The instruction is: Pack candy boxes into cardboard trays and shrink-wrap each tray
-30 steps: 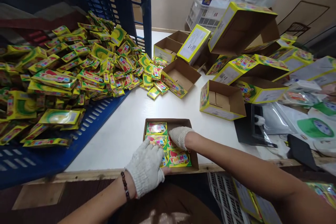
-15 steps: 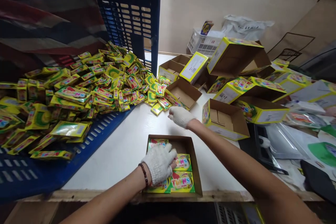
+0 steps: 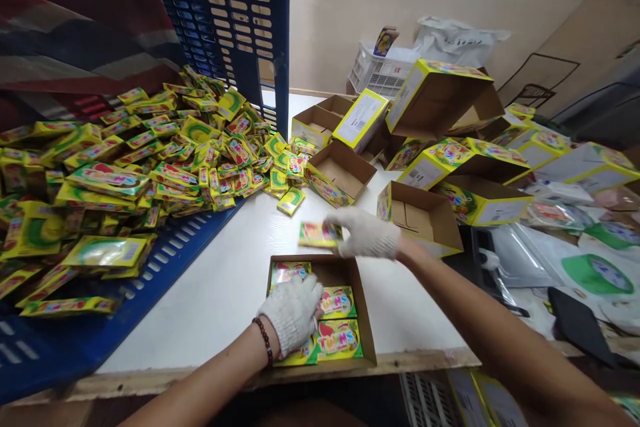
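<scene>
My left hand point(image 3: 293, 312), in a white knitted glove with a beaded bracelet at the wrist, lies over the small packs inside a shallow cardboard box point(image 3: 368, 320). Its fingers are stretched forward across the packs, partly hiding them. Yellow-green packs printed "TWINS" point(image 3: 339, 341) lie flat in that box. Above the far rim of the box, my gloved right hand point(image 3: 369, 232), blurred by motion, grips the right end of a small yellow-green pack point(image 3: 315, 233). One loose pack point(image 3: 291, 201) lies on the white table point(image 3: 210, 293) just beyond it.
A tipped blue plastic crate point(image 3: 278, 33) spills a heap of similar packs point(image 3: 165, 147) onto the table at left. Cardboard boxes point(image 3: 425, 213) are piled at right, beside a green tape roll point(image 3: 597, 273). A white crate point(image 3: 383, 73) stands by the wall.
My right hand has come back toward the box from the edge of the heap, now with a pack in its fingers. My left hand stays in the box. The view has shifted slightly.
</scene>
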`<move>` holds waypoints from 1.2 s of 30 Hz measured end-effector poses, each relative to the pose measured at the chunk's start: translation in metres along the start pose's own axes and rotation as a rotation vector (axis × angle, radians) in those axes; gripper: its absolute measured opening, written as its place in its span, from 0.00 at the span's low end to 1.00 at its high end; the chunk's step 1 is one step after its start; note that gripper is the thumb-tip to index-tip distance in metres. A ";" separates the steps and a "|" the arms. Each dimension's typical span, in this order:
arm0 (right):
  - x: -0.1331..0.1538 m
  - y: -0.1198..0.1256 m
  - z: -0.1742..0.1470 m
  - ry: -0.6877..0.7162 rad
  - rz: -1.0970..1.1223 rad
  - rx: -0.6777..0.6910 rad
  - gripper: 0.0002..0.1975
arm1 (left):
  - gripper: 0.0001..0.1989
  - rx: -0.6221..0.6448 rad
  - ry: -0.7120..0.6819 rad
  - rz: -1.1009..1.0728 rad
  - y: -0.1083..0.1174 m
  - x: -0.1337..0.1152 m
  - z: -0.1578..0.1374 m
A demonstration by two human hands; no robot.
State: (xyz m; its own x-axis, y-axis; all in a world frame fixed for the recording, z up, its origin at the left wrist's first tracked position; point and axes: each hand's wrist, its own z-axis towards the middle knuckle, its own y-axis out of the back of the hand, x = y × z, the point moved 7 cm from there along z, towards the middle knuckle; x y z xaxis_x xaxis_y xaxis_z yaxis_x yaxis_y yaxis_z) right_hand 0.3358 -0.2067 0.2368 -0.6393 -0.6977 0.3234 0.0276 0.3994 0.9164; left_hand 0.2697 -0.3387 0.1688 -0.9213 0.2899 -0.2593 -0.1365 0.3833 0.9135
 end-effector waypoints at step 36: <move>0.012 -0.052 0.142 0.127 -0.372 -0.065 0.19 | 0.33 -0.131 -0.129 -0.141 -0.014 -0.029 0.045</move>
State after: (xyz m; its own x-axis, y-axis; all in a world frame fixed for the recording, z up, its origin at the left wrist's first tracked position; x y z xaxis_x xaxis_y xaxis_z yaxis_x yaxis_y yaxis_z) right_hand 0.2177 -0.1512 0.1598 -0.5144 -0.8575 -0.0103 -0.1367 0.0701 0.9881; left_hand 0.3148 -0.3125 0.1497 -0.8367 0.3548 -0.4172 -0.3141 0.3131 0.8963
